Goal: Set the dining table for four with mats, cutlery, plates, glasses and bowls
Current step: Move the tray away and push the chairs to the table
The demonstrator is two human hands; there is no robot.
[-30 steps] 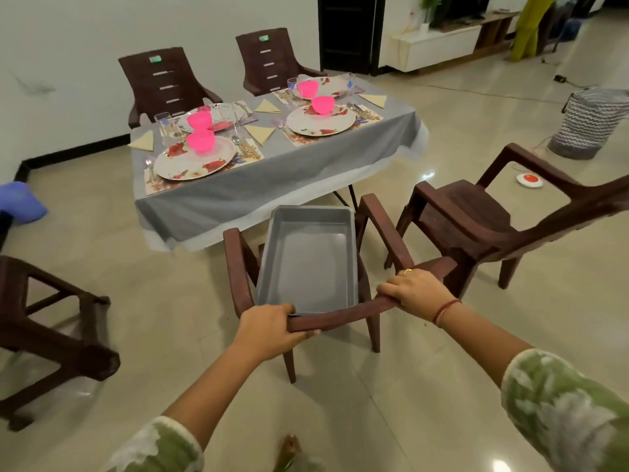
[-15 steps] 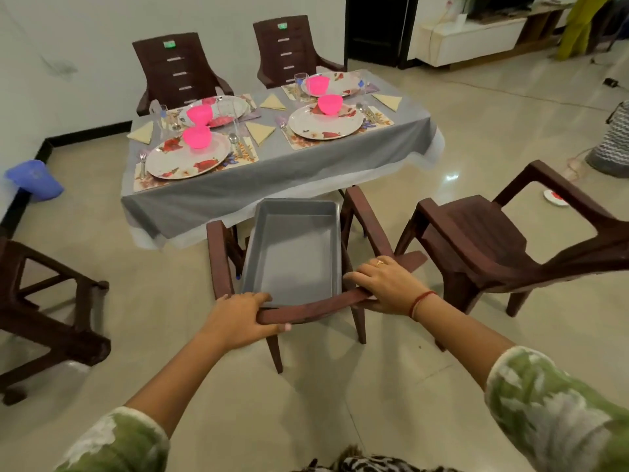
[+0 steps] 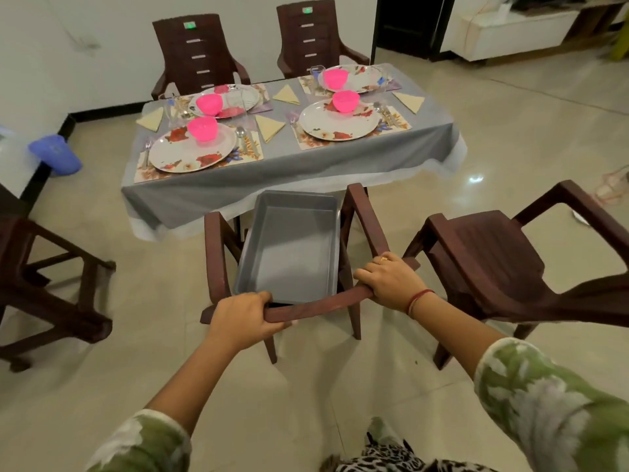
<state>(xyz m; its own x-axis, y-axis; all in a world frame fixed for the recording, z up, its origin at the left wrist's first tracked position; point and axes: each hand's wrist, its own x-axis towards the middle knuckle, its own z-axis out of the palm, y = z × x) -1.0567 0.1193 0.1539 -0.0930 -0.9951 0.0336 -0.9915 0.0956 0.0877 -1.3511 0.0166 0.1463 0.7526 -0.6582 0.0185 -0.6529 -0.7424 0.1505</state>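
My left hand (image 3: 243, 318) and my right hand (image 3: 391, 281) both grip the top rail of a brown plastic chair (image 3: 218, 253). A grey tray (image 3: 289, 247) lies on its seat with nothing in it. Ahead stands the dining table (image 3: 289, 172) under a grey cloth. It carries floral mats, floral plates (image 3: 192, 151) (image 3: 338, 122), pink bowls (image 3: 202, 128) (image 3: 345, 101), folded yellow napkins (image 3: 269, 126), cutlery and clear glasses (image 3: 169, 109). The chair's front is close to the table's near edge.
Another brown chair (image 3: 486, 264) stands just right of mine, and a third (image 3: 44, 284) is at the left. Two chairs (image 3: 197, 52) (image 3: 313, 35) stand behind the table against the wall. A blue container (image 3: 56, 155) is at the far left.
The chair with the tray has moved closer to the table, and the table looks nearer. Both hands stay on the top rail.
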